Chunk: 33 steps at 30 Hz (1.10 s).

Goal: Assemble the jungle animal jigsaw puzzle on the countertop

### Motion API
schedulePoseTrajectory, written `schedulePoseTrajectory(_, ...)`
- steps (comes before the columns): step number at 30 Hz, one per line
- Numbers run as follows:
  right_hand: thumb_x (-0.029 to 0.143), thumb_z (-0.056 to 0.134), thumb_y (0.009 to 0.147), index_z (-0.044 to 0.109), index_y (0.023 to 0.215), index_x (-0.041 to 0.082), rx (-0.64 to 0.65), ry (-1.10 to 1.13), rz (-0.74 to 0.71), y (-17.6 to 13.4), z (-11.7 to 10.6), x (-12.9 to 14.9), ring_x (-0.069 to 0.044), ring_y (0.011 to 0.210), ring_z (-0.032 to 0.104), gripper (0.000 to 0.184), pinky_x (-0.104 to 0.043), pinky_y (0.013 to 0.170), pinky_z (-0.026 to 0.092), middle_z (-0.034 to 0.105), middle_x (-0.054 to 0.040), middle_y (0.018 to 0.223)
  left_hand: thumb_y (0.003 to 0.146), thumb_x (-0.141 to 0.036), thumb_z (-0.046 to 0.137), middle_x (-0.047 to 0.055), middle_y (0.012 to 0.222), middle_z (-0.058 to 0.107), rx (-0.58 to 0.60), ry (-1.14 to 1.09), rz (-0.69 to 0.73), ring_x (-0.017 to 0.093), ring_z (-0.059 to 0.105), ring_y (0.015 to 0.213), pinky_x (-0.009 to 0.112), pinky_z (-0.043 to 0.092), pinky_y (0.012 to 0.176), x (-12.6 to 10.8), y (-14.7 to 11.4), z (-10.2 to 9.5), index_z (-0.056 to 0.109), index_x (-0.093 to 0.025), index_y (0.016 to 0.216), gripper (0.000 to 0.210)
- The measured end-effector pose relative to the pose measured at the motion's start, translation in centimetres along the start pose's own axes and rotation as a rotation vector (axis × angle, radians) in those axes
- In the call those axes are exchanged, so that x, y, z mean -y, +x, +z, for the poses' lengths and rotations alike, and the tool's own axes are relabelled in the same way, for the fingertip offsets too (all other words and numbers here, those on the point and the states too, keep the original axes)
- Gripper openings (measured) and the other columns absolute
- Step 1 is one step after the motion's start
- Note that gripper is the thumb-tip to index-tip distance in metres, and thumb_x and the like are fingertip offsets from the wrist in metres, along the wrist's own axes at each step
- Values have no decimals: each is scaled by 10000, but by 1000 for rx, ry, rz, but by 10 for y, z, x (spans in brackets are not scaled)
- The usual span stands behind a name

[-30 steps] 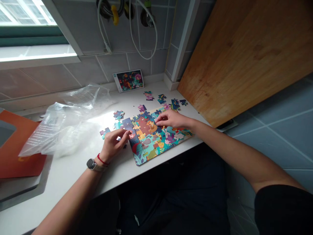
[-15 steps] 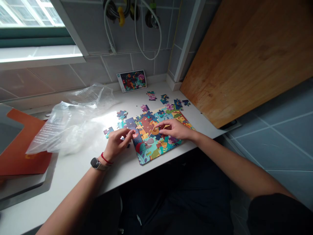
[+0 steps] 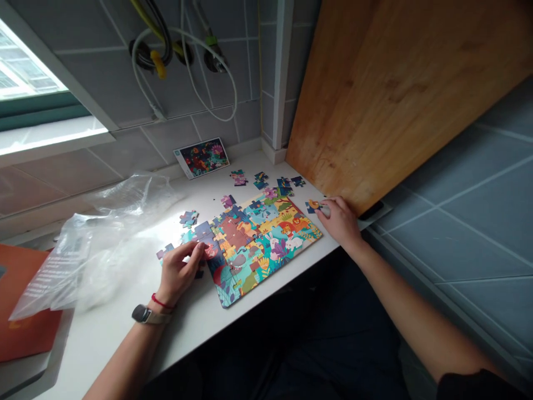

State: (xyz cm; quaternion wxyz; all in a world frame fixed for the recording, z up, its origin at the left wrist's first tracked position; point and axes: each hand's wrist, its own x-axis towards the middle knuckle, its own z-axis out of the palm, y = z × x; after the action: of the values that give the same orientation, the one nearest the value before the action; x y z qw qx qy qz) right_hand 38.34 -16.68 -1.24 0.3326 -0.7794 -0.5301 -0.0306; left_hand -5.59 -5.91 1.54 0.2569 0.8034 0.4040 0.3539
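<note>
Open counter [image 3: 202,194] below card [image 3: 205,157], loose pieces [image 3: 261,180] behind puzzle [image 3: 233,231], wooden board [image 3: 391,94] right

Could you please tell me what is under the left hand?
Around the left hand, white counter shows, with a puzzle piece just beyond it; anything directly beneath the palm and fingers is covered.
</note>
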Motion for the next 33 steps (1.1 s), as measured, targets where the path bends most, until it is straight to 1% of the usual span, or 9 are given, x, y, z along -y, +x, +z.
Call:
schedulePoseTrajectory(6,323,632,951,754,1112,209,131,11,-82,37,15,23,-288,981,710,232,-395,910,569,703,-121,1164,1005,-399,599,12,644,718,-51,12,-82,138,648,546,226,525,545,7,-2,1,730,-185,765,348)
schedulePoseTrajectory(9,345,686,929,751,1182,192,230,18,-69,68,35,39,-314,1074,693,303,-399,956,547,707,-137,1214,1015,-409,591,16,658,716,-64,1,-127,140,646,556,228,527,543,10,-4,1,725,-184,771,358)
schedulePoseTrajectory(11,392,760,883,736,1247,167,291,-24,-43,85,48,49,-353,1125,675,428,-420,976,536,693,-171,1261,1014,-406,590,10,645,702,-80,1,-139,142,641,554,230,529,542,10,-5,1,723,-186,778,349)
schedulePoseTrajectory(13,439,821,831,736,1262,169,321,-64,-20,95,58,55,-371,1126,671,515,-427,960,540,685,-187,1285,1010,-405,588,7,639,695,-86,2,-143,144,639,549,232,529,539,11,-5,1,722,-186,778,346)
schedulePoseTrajectory(15,444,845,809,753,1233,187,338,-79,-9,100,65,57,-351,1091,682,504,-408,929,547,698,-175,1260,1001,-415,588,8,638,694,-82,2,-150,143,638,547,229,529,535,12,-5,1,723,-183,771,353)
schedulePoseTrajectory(19,352,828,836,766,1224,180,380,-4,24,99,68,49,-251,964,712,429,-344,914,545,737,-123,1126,982,-446,592,17,645,700,-73,6,-166,147,649,573,224,533,552,20,-5,1,730,-174,756,380)
schedulePoseTrajectory(25,297,822,845,727,1327,157,383,76,39,99,66,32,-193,876,719,511,-298,894,553,724,-133,1178,960,-452,610,11,629,687,-71,-33,-189,145,631,555,227,530,542,19,-4,1,733,-178,748,367)
schedulePoseTrajectory(30,211,648,965,776,1231,128,358,56,6,112,67,31,-225,1003,728,307,-296,970,525,764,-140,1128,951,-457,605,10,616,676,-82,-54,-209,147,627,541,234,533,534,13,-2,1,731,-177,748,368)
schedulePoseTrajectory(33,182,607,977,800,1173,142,332,40,-73,127,66,34,-245,1104,708,278,-309,1023,496,750,-150,1188,953,-464,603,7,610,671,-84,-50,-209,146,628,542,237,533,543,12,-1,1,730,-177,749,374)
